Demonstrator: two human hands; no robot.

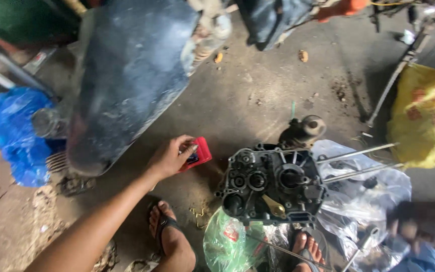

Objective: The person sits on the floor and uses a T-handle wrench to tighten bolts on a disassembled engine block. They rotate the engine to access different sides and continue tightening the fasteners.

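Note:
My left hand (169, 157) reaches out over the concrete floor, its fingers closed on a small flat red box (201, 152) that lies there. To the right of the box stands a dark, greasy engine crankcase half (270, 182) with gears, bearings and a brass-coloured part showing. Two long metal studs (358, 152) stick out from it to the right. At the lower right, my right hand (421, 226) is a blur beside a metal tool (366, 239), and its grip is unclear. My feet in sandals (169, 234) rest below.
A large dark blue vehicle body panel (132, 75) lies at the upper left, with a blue plastic bag (13, 133) beside it. Clear plastic bags (363, 201) and a green bag (227, 244) lie under the crankcase. A yellow sack (426, 116) sits at the right.

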